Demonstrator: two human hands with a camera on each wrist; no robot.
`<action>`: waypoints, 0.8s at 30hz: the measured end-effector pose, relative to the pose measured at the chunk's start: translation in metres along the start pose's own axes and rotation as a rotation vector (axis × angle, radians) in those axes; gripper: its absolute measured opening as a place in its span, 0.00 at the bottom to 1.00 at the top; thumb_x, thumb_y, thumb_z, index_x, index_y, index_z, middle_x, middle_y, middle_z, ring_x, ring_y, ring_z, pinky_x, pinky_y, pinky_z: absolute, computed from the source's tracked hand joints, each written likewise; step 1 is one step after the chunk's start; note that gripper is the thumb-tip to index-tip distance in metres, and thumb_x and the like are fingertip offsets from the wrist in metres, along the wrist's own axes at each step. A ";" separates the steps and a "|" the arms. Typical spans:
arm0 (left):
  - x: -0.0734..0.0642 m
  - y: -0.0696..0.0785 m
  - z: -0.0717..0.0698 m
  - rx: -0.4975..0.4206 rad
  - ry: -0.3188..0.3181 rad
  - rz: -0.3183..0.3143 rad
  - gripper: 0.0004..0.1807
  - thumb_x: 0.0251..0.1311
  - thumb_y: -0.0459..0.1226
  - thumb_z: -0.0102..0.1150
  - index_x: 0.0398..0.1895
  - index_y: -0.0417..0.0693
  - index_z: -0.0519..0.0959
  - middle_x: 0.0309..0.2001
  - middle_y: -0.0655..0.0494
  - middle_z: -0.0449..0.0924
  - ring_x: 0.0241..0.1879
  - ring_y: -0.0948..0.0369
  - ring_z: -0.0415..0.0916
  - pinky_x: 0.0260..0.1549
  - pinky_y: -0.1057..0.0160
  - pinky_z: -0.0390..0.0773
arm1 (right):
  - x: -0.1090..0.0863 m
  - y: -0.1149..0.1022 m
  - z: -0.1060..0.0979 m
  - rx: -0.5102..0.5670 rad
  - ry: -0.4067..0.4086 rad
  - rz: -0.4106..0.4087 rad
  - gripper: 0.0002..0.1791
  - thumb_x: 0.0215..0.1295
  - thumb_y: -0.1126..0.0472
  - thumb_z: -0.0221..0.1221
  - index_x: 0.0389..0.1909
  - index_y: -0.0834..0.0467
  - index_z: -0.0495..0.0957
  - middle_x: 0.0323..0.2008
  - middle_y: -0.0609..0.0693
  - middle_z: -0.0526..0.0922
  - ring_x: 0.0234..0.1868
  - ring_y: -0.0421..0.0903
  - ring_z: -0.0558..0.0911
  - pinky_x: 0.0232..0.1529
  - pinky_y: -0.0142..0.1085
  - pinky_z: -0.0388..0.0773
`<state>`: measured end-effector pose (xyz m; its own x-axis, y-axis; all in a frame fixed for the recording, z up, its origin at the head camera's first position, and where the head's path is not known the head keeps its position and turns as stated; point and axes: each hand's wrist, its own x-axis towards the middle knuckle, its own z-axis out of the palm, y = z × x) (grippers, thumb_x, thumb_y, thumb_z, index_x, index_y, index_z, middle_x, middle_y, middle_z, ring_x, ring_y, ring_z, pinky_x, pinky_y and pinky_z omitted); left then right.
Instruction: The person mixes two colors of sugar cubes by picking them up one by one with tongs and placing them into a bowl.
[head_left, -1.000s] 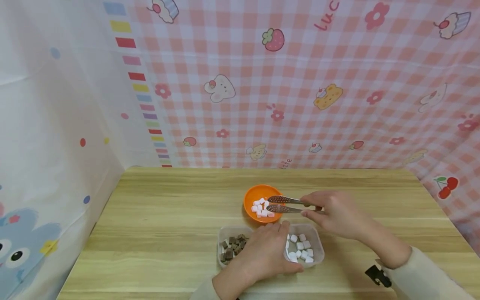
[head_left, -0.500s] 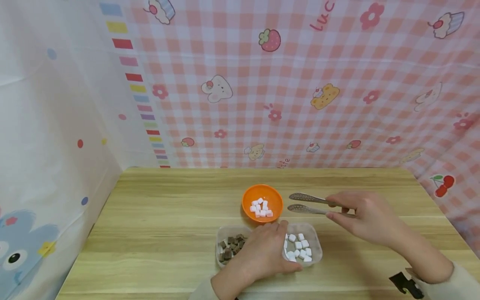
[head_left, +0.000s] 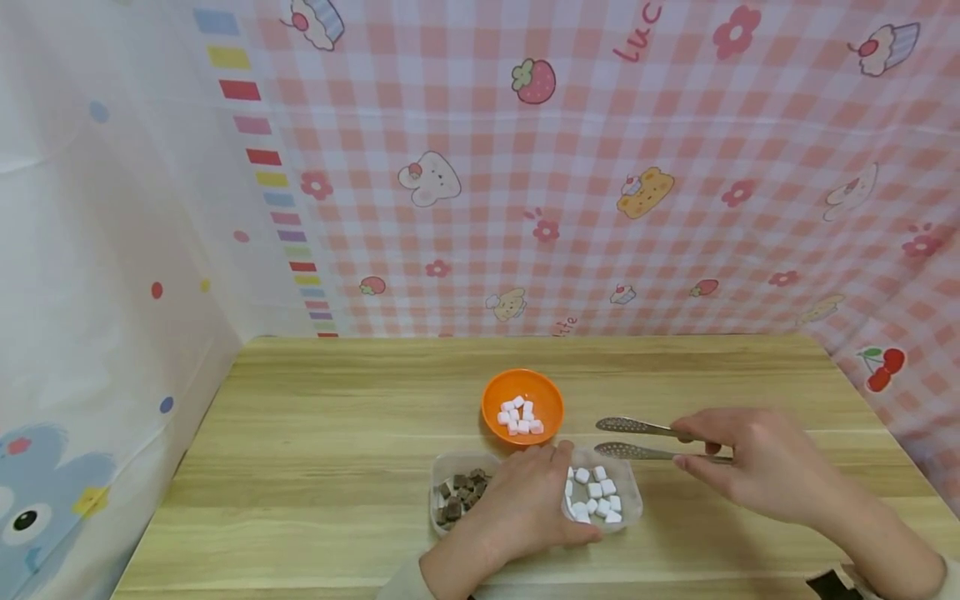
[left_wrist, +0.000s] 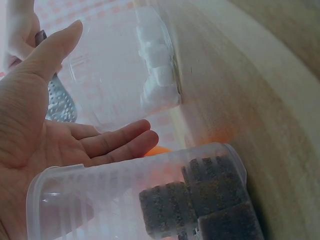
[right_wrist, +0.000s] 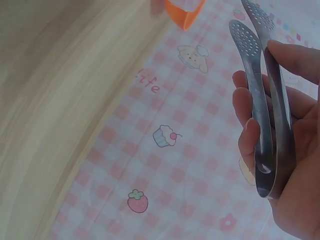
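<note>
A person's right hand (head_left: 761,467) grips a pair of metal tongs (head_left: 637,426) over the right half of a wood-grain table (head_left: 322,433), thumb set against one arm and fingers curled round the other. The perforated tips stand apart and point toward the table's left edge; in the head view the lower one shows against the far rim of a clear plastic box (head_left: 633,496), though the height between them cannot be judged. White cubes (head_left: 595,490) lie in that box.

The left hand (head_left: 525,504) is spread open between it and a second clear container (head_left: 465,457), which holds dark brown blocks (head_left: 454,507). How firmly the hand presses either one cannot be told. The two stand upright, side by side, on the person's side of the table.

Just beyond them, about midway between the left and right edges, sits an orange bowl (head_left: 522,383) with pale pink cubes (head_left: 522,427) gathered inside. A pink checked cloth (head_left: 480,125) printed with strawberries and cupcakes rises behind the far edge, and a white cloth (head_left: 82,275) hangs along the left edge. A pale sleeve (head_left: 405,581) covers the left forearm.
</note>
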<state>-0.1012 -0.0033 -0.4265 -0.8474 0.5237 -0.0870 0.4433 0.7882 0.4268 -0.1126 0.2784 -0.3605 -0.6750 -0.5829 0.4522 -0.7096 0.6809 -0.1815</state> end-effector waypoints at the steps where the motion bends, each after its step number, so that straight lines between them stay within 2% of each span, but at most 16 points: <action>1: 0.000 0.000 0.000 0.000 -0.001 -0.001 0.56 0.50 0.64 0.76 0.75 0.41 0.68 0.70 0.47 0.75 0.67 0.53 0.74 0.71 0.53 0.70 | -0.001 -0.001 0.001 -0.008 -0.009 -0.006 0.21 0.42 0.63 0.80 0.41 0.51 0.90 0.35 0.41 0.90 0.28 0.28 0.79 0.24 0.21 0.73; 5: 0.000 -0.001 0.000 0.007 0.003 0.005 0.56 0.49 0.65 0.76 0.74 0.40 0.69 0.70 0.47 0.75 0.67 0.53 0.74 0.71 0.53 0.70 | -0.003 -0.003 0.005 -0.063 -0.055 -0.019 0.19 0.43 0.60 0.80 0.41 0.50 0.90 0.36 0.41 0.90 0.29 0.27 0.78 0.26 0.26 0.77; 9: 0.001 -0.001 0.000 0.017 0.020 0.027 0.54 0.48 0.64 0.77 0.71 0.40 0.71 0.64 0.49 0.79 0.61 0.56 0.77 0.67 0.55 0.73 | -0.003 -0.006 0.012 -0.084 -0.080 -0.060 0.18 0.44 0.58 0.80 0.40 0.51 0.90 0.36 0.42 0.90 0.29 0.27 0.80 0.26 0.30 0.80; 13: 0.001 -0.002 0.000 0.024 0.033 0.039 0.53 0.47 0.64 0.78 0.69 0.41 0.72 0.59 0.51 0.80 0.57 0.58 0.78 0.64 0.56 0.75 | 0.001 -0.010 0.021 -0.099 -0.085 -0.122 0.17 0.43 0.60 0.80 0.38 0.53 0.90 0.34 0.42 0.90 0.30 0.34 0.85 0.26 0.34 0.83; 16: 0.000 -0.002 0.000 0.021 0.027 0.037 0.54 0.48 0.64 0.78 0.70 0.40 0.71 0.61 0.50 0.80 0.58 0.57 0.78 0.65 0.55 0.75 | 0.003 -0.013 0.026 -0.128 -0.095 -0.158 0.17 0.43 0.59 0.80 0.37 0.54 0.90 0.33 0.41 0.89 0.32 0.40 0.88 0.28 0.39 0.85; 24: 0.000 -0.002 -0.001 0.015 -0.001 0.021 0.55 0.50 0.65 0.76 0.73 0.41 0.69 0.66 0.49 0.78 0.63 0.56 0.76 0.68 0.54 0.73 | 0.009 -0.022 0.036 -0.211 -0.124 -0.237 0.14 0.41 0.63 0.77 0.33 0.56 0.88 0.28 0.41 0.84 0.25 0.38 0.81 0.20 0.33 0.78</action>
<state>-0.1025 -0.0050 -0.4267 -0.8379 0.5400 -0.0790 0.4648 0.7819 0.4154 -0.1100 0.2421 -0.3837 -0.5253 -0.7763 0.3484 -0.8007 0.5895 0.1063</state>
